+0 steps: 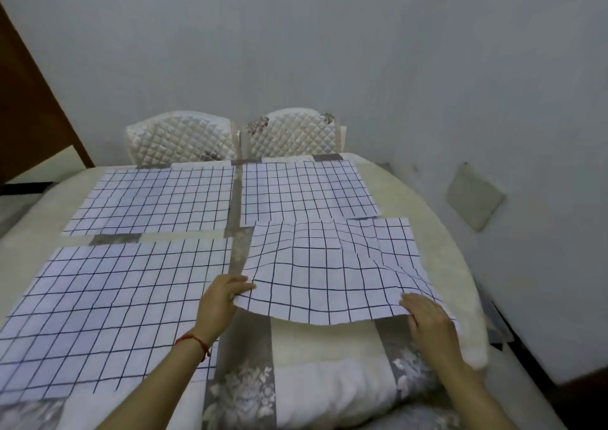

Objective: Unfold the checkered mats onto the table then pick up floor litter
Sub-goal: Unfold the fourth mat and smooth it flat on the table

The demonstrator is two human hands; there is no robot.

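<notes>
4 checkered mats lie on the padded, cream-covered table (427, 219): 3 flat, thin white sheets with dark grid lines, and a 4th mat (329, 265), rumpled and wavy, at the table's near right. The left hand (220, 301) pinches its near left corner; the right hand (427, 317) grips its near right edge. Behind the table stand 2 quilted, diamond-stitched chairs (181, 138).

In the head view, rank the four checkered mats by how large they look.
1. Near left mat, largest.
2. Near right mat, wrinkled, its near edge held up by the left hand and right hand.
3. Far left mat and far right mat: alike.
Nearness inflates the front pair.
</notes>
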